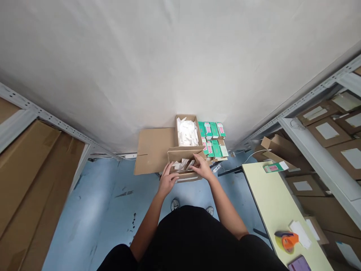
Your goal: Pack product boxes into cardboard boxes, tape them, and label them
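Forward and down, we stretch both arms to an open brown cardboard box [184, 154] with white packets [182, 164] inside. Our left hand [168, 182] rests with fingers and thumb apart at its left end; our right hand [202, 168] bends over the right end, its grip impossible to tell. Close behind stands a second brown box full of slim white pieces [188, 132], with green-and-pink cartons [214, 149] crowding its right and flat brown cardboard [154, 148] at left.
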Tool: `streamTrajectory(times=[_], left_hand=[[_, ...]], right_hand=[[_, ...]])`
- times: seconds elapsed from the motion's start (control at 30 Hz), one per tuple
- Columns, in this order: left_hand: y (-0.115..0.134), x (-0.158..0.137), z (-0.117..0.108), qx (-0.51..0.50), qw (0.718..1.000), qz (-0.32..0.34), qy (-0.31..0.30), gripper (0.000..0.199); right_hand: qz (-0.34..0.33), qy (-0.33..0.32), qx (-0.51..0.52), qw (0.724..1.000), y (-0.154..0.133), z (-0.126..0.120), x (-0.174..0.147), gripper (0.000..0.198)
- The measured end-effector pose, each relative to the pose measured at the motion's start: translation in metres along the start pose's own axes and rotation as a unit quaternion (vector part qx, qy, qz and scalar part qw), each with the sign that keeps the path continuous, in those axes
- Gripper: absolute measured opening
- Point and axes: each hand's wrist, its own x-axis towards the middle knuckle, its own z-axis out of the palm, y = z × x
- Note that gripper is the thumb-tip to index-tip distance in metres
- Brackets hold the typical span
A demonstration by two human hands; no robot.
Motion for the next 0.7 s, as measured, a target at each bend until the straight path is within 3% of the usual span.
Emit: streamTrajectory(times=[0.17, 0.37, 0.53, 0.7], left_hand=[[0.027, 0.005, 0.021, 0.011, 1.0, 0.025, 0.0, 0.024], [0.069, 0.021, 0.076, 0.012, 0.996, 0.079, -0.033, 0.023], [0.125, 0.051, 0.143, 0.007, 0.987, 0.14, -0.08, 0.023], [0.198, 0.085, 0.23, -0.006, 0.968, 0.21, -0.139, 0.023]], right_hand=[[-0.024, 0.056, -0.021, 0.998, 0.005, -0.053, -0.028, 0.064], [-0.018, 0.176, -0.077, 0.981, 0.037, -0.125, -0.079, 0.06], [0.066, 0.271, -0.111, 0.954, 0.091, -0.203, -0.141, 0.061], [0.16, 0.34, -0.14, 0.916, 0.146, -0.282, -0.222, 0.064]])
